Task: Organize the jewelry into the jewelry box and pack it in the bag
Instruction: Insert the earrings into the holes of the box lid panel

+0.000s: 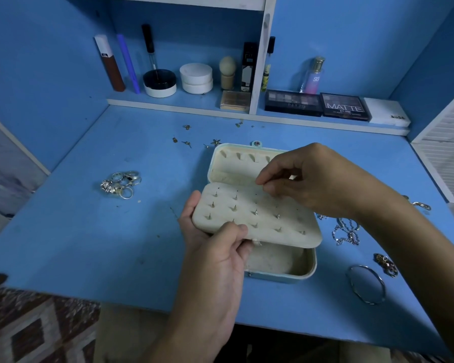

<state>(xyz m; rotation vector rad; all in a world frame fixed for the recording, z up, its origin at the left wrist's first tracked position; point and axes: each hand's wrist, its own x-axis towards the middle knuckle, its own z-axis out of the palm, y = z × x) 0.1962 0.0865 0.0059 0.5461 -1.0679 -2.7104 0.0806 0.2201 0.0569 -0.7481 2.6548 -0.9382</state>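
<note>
A light blue jewelry box (308, 268) lies open in the middle of the blue desk. Its cream earring panel (262, 218) is lifted and tilted, with several stud posts poking through it. My left hand (215, 247) grips the panel's near left edge, thumb on top. My right hand (299, 179) hovers over the panel's far side with fingertips pinched together; what they pinch is too small to tell. Several loose earrings (186, 143) lie behind the box. A pile of silver rings (121, 183) sits to the left.
Silver chains (347, 233), a bangle (366, 284) and a beaded piece (385, 264) lie to the right of the box. A low shelf at the back holds cosmetics jars (195, 77), bottles and eyeshadow palettes (345, 106). A patterned rug (34, 328) shows below the desk edge.
</note>
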